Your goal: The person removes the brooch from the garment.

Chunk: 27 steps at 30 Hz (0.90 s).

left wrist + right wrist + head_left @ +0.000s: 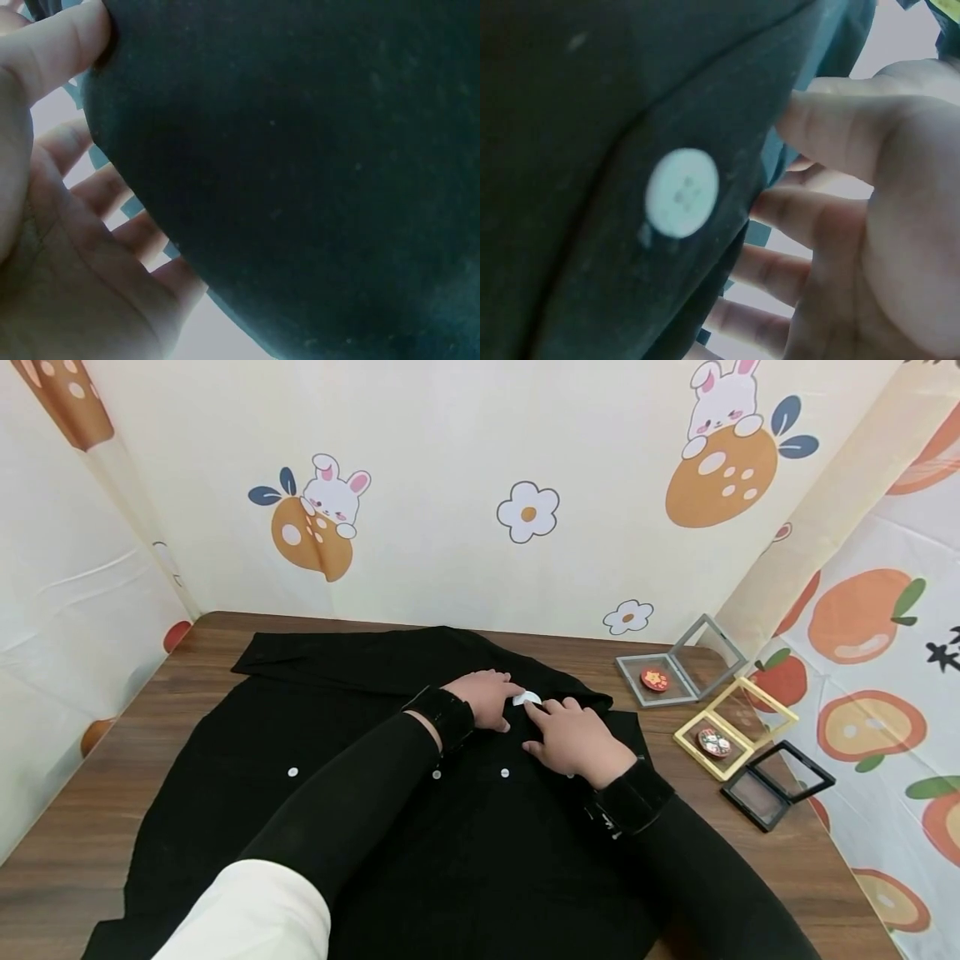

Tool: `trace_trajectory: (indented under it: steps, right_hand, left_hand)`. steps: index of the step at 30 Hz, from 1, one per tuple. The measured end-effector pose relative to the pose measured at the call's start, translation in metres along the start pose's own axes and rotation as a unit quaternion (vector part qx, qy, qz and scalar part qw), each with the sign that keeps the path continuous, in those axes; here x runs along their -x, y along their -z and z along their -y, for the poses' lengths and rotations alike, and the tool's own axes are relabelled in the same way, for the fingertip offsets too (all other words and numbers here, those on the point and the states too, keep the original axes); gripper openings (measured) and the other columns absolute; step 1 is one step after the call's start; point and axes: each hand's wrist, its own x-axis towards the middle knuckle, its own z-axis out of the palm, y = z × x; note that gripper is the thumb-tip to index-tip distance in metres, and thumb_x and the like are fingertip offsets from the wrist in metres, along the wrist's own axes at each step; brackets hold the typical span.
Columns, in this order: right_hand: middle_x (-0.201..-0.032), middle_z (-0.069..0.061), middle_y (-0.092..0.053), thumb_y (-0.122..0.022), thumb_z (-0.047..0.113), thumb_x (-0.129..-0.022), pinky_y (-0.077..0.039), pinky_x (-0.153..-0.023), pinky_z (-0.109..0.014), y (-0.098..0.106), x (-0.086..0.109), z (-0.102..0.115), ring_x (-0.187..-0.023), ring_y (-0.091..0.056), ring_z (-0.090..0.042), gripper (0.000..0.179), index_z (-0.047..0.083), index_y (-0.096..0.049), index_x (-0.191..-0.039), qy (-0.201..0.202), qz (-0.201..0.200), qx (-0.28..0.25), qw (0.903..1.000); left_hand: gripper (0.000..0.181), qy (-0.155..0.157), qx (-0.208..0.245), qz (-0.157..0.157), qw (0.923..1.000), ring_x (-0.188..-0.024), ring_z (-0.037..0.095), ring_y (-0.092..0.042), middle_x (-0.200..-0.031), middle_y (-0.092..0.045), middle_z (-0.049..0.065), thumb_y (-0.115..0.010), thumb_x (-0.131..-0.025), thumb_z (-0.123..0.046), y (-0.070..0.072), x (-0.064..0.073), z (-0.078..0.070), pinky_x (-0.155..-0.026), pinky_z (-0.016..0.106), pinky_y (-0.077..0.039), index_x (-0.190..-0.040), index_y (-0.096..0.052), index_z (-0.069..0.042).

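Note:
A black shirt (247, 793) with white buttons lies spread on the wooden table. Near its upper right part, a small white rounded piece (527, 697) sits between my two hands, partly covered by fingers; its kind is unclear. My left hand (483, 697) rests on the cloth, its forefinger reaching the piece's left side. From the right, my right hand (573, 737) touches the piece's lower edge with a fingertip. In the left wrist view, fairly straight fingers (105, 187) meet the dark cloth. The right wrist view shows a white button (682, 193) beside my right fingertips.
Three hinged cases stand open at the right: a grey one (637, 681) with a red round badge (655, 680), a yellow one (686, 737) with a patterned round badge (713, 742), and a black one (757, 797). Printed curtains (435, 460) surround the table (56, 868).

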Motion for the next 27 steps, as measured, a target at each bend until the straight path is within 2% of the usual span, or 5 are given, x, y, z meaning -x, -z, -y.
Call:
trace_trajectory:
  steps: [11, 15, 20, 23, 27]
  right_hand:
    - [-0.158, -0.019, -0.042, -0.061, 0.048, -0.103, -0.04, -0.108, -0.061, 0.001, 0.002, 0.0, -0.139, -0.04, -0.045, 0.071, 0.017, -0.036, -0.162, -0.007, -0.001, -0.033, 0.9994]
    - [-0.157, -0.019, -0.043, -0.061, 0.047, -0.103, -0.041, -0.107, -0.061, -0.001, 0.003, 0.0, -0.139, -0.04, -0.045, 0.07, 0.017, -0.037, -0.162, -0.009, -0.009, -0.034, 0.9993]
    - [-0.158, -0.018, -0.042, -0.06, 0.048, -0.103, -0.039, -0.109, -0.06, -0.002, 0.003, 0.001, -0.14, -0.039, -0.045, 0.071, 0.017, -0.036, -0.162, -0.009, -0.012, -0.034, 0.9993]
    - [-0.158, -0.019, -0.042, -0.06, 0.048, -0.103, -0.039, -0.109, -0.06, -0.001, 0.004, 0.001, -0.14, -0.039, -0.045, 0.071, 0.017, -0.036, -0.162, -0.005, -0.016, -0.036, 0.9992]
    - [-0.157, -0.02, -0.043, -0.061, 0.047, -0.103, -0.04, -0.107, -0.061, -0.002, 0.006, -0.001, -0.139, -0.04, -0.046, 0.07, 0.015, -0.038, -0.161, -0.001, -0.021, -0.038, 0.9991]
  left_hand:
    - [0.068, -0.001, 0.006, 0.0, 1.0, -0.154, 0.031, -0.024, -0.167, -0.031, 0.01, -0.071, -0.099, -0.036, -0.003, -0.005, 0.004, -0.124, 0.045, -0.023, -0.16, -0.041, -0.026]
    - [0.068, -0.001, 0.004, -0.008, 1.0, -0.152, 0.031, -0.028, -0.166, -0.032, 0.009, -0.071, -0.099, -0.037, -0.003, -0.004, 0.005, -0.122, 0.047, -0.028, -0.159, -0.043, -0.027]
    - [0.066, 0.004, -0.005, -0.021, 0.9998, -0.146, 0.03, -0.039, -0.162, -0.039, 0.007, -0.073, -0.097, -0.039, -0.002, -0.005, 0.004, -0.115, 0.048, -0.038, -0.157, -0.046, -0.028]
    - [0.06, 0.008, -0.009, -0.035, 0.9993, -0.143, 0.029, -0.042, -0.161, -0.039, 0.006, -0.068, -0.1, -0.04, -0.002, -0.008, 0.003, -0.113, 0.048, -0.041, -0.155, -0.049, -0.028]
    - [0.045, 0.005, -0.008, -0.082, 0.9966, -0.141, 0.028, -0.043, -0.157, -0.042, 0.007, -0.056, -0.107, -0.039, -0.005, -0.016, 0.003, -0.113, 0.046, -0.04, -0.15, -0.055, -0.025]
